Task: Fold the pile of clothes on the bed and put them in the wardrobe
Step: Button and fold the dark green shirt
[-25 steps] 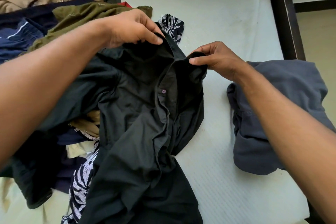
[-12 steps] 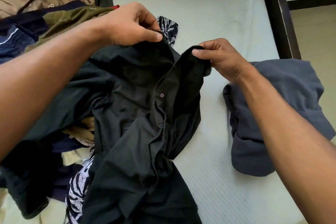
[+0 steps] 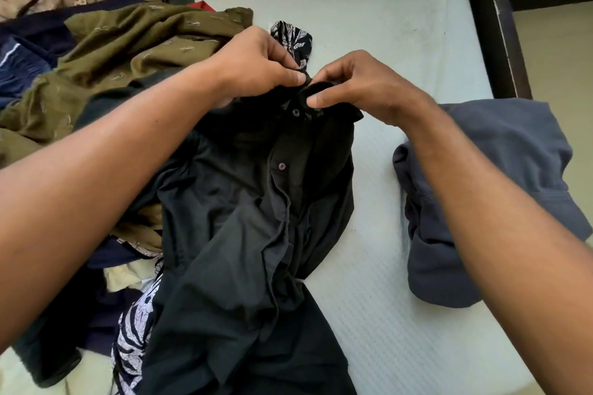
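Note:
A black button-up shirt (image 3: 256,234) lies crumpled down the middle of the pale mattress (image 3: 369,9). My left hand (image 3: 256,64) pinches the left side of its collar. My right hand (image 3: 362,83) pinches the right side, thumb and fingers close to the left hand's. The two collar ends meet between my fingertips, just above the top button. To the left lies the pile of clothes (image 3: 128,48): an olive garment on top, tan and navy pieces behind, and a black-and-white patterned piece (image 3: 134,337) under the shirt. The wardrobe is out of view.
A slate-blue garment (image 3: 500,196) lies bunched at the mattress's right edge, under my right forearm. A dark wooden bed frame (image 3: 487,19) runs along the upper right, with beige floor (image 3: 552,48) beyond it.
My hands have come together, closing the open collar of the black shirt until its two ends meet. The view has shifted slightly, bringing the pile more into sight.

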Available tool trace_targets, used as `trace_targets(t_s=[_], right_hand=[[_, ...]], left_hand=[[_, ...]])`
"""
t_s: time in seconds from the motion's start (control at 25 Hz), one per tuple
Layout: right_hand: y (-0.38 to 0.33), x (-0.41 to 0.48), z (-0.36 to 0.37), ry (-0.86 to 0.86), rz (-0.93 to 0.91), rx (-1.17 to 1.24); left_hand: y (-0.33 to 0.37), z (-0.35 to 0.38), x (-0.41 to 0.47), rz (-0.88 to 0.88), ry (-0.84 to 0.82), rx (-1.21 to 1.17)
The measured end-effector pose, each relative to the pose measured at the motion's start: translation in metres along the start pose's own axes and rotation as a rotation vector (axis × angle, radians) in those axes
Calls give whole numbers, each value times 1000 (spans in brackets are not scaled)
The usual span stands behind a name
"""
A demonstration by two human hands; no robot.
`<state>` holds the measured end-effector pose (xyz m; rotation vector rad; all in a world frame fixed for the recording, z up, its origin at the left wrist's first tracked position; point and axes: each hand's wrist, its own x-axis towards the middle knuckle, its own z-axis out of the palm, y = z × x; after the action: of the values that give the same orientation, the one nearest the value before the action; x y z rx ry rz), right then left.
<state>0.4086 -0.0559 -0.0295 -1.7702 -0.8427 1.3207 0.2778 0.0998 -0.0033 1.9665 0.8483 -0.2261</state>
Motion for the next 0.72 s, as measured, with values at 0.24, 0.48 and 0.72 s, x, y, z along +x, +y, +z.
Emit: trace_targets(t_s=[0.24, 0.48, 0.72], right_hand=[[37, -5, -1, 147, 3, 626], [30, -10, -5, 29, 114, 452], [8, -4, -8, -65, 79, 167]], left_hand=[[-9, 2, -3, -33, 30, -106], [0, -5, -4, -6, -24, -97], [4, -3, -6, -1, -88, -97]])
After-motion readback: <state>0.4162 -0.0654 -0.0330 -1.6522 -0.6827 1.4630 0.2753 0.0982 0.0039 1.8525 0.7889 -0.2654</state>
